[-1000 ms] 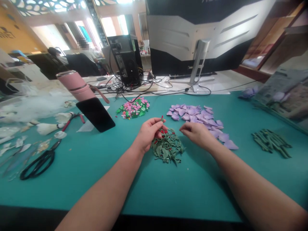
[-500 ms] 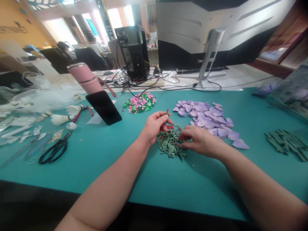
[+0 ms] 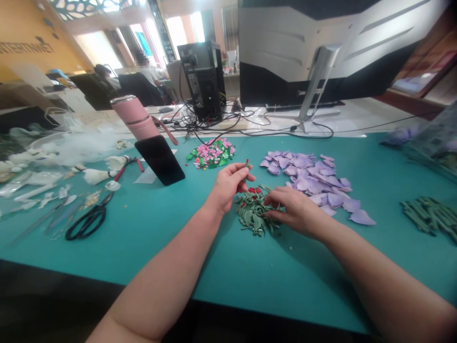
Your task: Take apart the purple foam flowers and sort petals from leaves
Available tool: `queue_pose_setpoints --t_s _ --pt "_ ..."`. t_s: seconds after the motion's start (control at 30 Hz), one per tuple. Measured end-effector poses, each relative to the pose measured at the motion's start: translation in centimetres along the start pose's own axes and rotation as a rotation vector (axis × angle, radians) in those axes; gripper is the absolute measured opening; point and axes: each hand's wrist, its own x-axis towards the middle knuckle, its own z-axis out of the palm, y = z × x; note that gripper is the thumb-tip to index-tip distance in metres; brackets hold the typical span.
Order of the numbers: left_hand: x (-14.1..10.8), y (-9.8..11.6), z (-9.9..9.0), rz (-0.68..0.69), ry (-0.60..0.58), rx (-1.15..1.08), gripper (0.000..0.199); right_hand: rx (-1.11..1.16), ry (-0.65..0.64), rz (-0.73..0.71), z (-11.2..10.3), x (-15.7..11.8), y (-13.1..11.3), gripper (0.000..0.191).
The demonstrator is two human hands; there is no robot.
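My left hand (image 3: 230,186) pinches a small green piece with a red tip (image 3: 246,164) between thumb and fingers, held upright just over the table. My right hand (image 3: 291,207) reaches into a pile of small green plastic parts (image 3: 255,216), leaf-like and ring-like, with a few red bits among them. Its fingers are curled with a gap between thumb and fingertips, and I make out nothing gripped there. Behind the right hand lies a spread of purple petals (image 3: 310,178).
Pink and green pieces (image 3: 212,152) are heaped farther back, beside a leaning black phone (image 3: 160,159) and a pink bottle (image 3: 134,116). Scissors (image 3: 89,221), red-handled pliers (image 3: 124,169) and shuttlecocks (image 3: 96,176) lie left. Green sticks (image 3: 428,214) lie right. A monitor (image 3: 321,57) stands behind.
The view has shifted slightly, so the surroundings sit a little farther right. Both hands stay nearly in place at the pile, the left still holding the red-tipped piece.
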Motion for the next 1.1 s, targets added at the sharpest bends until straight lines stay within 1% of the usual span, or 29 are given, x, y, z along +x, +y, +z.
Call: queue_pose_setpoints --t_s 0.07,0.13,0.2,0.23,0.33,0.43,0.5,0.57,0.63,0.67,0.77,0.83,0.87,0.93,1.03,1.1 --pt "0.0 0.0 0.0 0.003 0.009 0.005 0.014 -0.011 -0.075 -0.003 -1.0 -0.5 -0.4 0.019" --pt "0.0 0.0 0.0 0.002 0.014 0.007 0.014 -0.068 -0.163 -0.011 -1.5 -1.0 -0.8 0.035" --pt "0.0 0.1 0.0 0.000 0.016 0.009 0.016 -0.155 -0.204 0.000 -1.2 -1.3 -0.9 0.048" --pt "0.0 0.0 0.0 -0.001 0.018 0.011 0.017 -0.200 -0.201 0.008 -0.9 -1.3 -1.0 0.050" --pt "0.1 0.0 0.0 0.000 0.019 0.021 0.019 -0.261 -0.154 0.025 -0.1 -1.1 -0.7 0.046" --pt "0.2 0.0 0.1 0.001 0.016 0.024 0.026 -0.147 -0.116 0.026 -0.4 -0.7 -0.3 0.038" --pt "0.1 0.0 0.3 -0.001 0.016 0.037 0.031 -0.039 -0.032 0.032 -1.3 -0.5 0.0 0.032" --pt "0.2 0.0 0.4 -0.012 0.015 0.061 0.036 0.038 0.100 0.068 -2.5 -0.5 0.5 0.022" --pt "0.3 0.0 0.5 -0.027 0.014 0.086 0.040 0.103 0.209 0.152 -4.1 -0.8 1.1 0.011" --pt "0.4 0.0 0.5 -0.031 0.020 0.092 0.042 0.130 0.260 0.207 -4.9 -1.1 1.6 0.008" --pt "0.6 0.1 0.4 -0.045 0.026 0.099 0.047 0.117 0.398 0.378 -7.8 -3.4 3.7 0.014" --pt "0.6 0.1 0.3 -0.049 0.024 0.102 0.050 -0.012 0.436 0.499 -9.6 -5.9 5.7 0.018" --pt "0.6 0.1 0.3 -0.049 0.024 0.104 0.050 -0.104 0.428 0.578 -10.4 -7.4 6.8 0.019" --pt "0.6 0.1 0.2 -0.045 0.025 0.108 0.051 -0.312 0.362 0.764 -11.6 -10.6 9.3 0.025" --pt "0.7 0.1 0.1 -0.045 0.032 0.111 0.051 -0.397 0.320 0.906 -12.3 -15.0 12.5 0.028" --pt "0.8 0.0 0.0 -0.048 0.033 0.107 0.052 -0.428 0.293 0.975 -12.1 -17.1 13.8 0.028"
